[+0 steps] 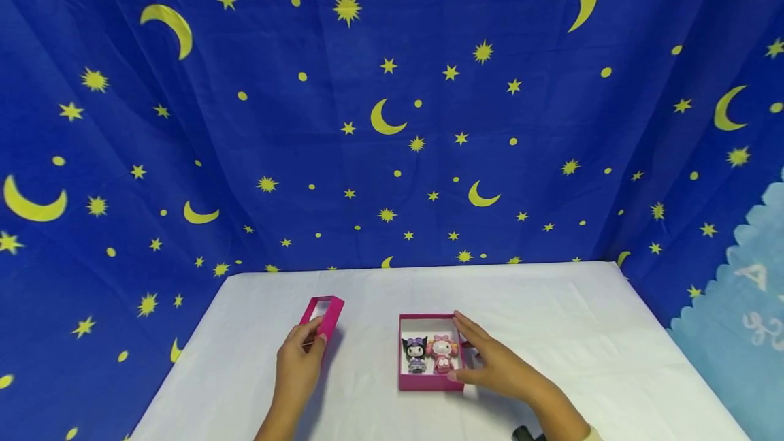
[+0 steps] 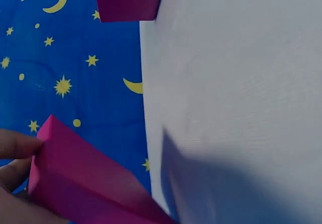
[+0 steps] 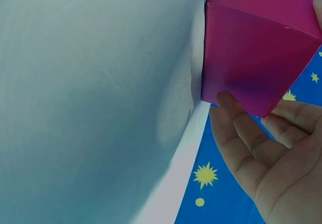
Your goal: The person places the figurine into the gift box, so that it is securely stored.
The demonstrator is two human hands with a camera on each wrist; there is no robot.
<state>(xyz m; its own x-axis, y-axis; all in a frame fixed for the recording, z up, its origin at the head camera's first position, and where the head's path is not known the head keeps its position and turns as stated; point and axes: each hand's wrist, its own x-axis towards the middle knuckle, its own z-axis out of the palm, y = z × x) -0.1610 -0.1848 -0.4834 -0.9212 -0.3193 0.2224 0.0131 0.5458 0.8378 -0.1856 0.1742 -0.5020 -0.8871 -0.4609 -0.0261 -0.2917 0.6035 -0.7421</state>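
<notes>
An open pink box (image 1: 431, 382) sits upright on the white table in the head view. Inside it are two figurines: a black-hooded one (image 1: 416, 354) on the left and a pink one (image 1: 442, 352) on the right. My right hand (image 1: 499, 363) holds the box at its right side, thumb at the near corner and fingers at the far corner. In the right wrist view the pink box (image 3: 256, 58) shows beside the fingers. To the left, my left hand (image 1: 300, 359) pinches a pink box lid (image 1: 331, 316), tilted, with a pale inner area; the left wrist view shows the lid (image 2: 85, 178) close up.
The white cloth-covered table (image 1: 551, 305) runs back to a blue curtain (image 1: 392, 155) with yellow moons and stars. A small dark object (image 1: 523, 433) lies near the front edge, partly out of view. At the far right hangs a light blue cloth (image 1: 741, 332).
</notes>
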